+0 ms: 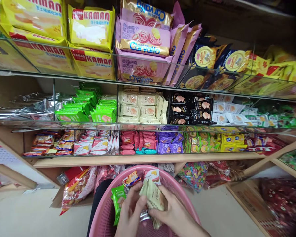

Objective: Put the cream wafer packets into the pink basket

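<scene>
Several cream-coloured snack packets [154, 196] are held together between my two hands, above a pink plastic basket [103, 210]. My left hand [132, 207] has its thumb and fingers closed on the left side of the bunch. On the right side, my right hand [171, 209] grips the same packets with thumb and fingers. Inside the basket, a green packet [118, 200] lies at the left, an orange and blue packet [131, 178] at the back, and a white and red packet [152, 176] behind the cream bunch. A silvery item [145, 216] shows between my hands.
Ahead stand shelves with a wooden edge [148, 160] and clear dividers, filled with packaged snacks, including cream packets [139, 107] in the middle row. Bagged goods [80, 187] sit low at the left, and a cardboard box [253, 210] at the lower right.
</scene>
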`<move>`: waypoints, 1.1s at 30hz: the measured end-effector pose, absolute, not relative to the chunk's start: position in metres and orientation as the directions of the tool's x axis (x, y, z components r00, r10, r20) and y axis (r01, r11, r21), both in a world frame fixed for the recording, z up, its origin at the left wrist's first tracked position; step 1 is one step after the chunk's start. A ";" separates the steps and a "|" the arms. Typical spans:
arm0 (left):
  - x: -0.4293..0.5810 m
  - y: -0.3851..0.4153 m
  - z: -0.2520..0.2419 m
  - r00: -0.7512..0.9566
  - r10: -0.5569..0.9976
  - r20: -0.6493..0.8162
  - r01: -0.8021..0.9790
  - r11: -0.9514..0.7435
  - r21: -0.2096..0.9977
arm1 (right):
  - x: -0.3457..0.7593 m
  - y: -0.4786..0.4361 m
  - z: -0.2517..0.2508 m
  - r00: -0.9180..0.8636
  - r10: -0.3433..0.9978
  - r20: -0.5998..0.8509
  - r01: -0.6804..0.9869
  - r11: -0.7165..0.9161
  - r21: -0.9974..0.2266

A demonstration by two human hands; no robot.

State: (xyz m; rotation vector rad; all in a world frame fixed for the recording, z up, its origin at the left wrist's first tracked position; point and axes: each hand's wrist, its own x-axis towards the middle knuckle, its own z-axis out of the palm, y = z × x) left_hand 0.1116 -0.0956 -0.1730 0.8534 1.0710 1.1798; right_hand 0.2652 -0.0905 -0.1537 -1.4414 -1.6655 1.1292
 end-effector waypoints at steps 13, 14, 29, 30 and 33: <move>0.120 -0.095 -0.194 0.169 0.964 -0.207 -0.299 0.250 0.921 | 0.281 -0.088 -0.165 -0.326 0.921 -0.212 0.088 -0.193 -0.977; 0.118 -0.095 -0.194 0.166 0.964 -0.208 -0.292 0.250 0.923 | 0.286 -0.086 -0.165 -0.325 0.923 -0.205 0.121 -0.174 -0.977; 0.107 -0.093 -0.185 0.120 0.970 -0.212 -0.213 0.234 0.949 | 0.344 -0.069 -0.164 -0.521 0.833 -0.188 0.814 0.419 -0.402; 0.107 -0.093 -0.186 0.125 0.970 -0.208 -0.214 0.231 0.949 | 0.343 -0.067 -0.166 -0.545 0.818 -0.185 0.812 0.459 -0.361; 0.108 -0.094 -0.189 0.132 0.971 -0.197 -0.226 0.223 0.948 | 0.341 -0.061 -0.171 -0.599 0.783 -0.169 0.789 0.540 -0.294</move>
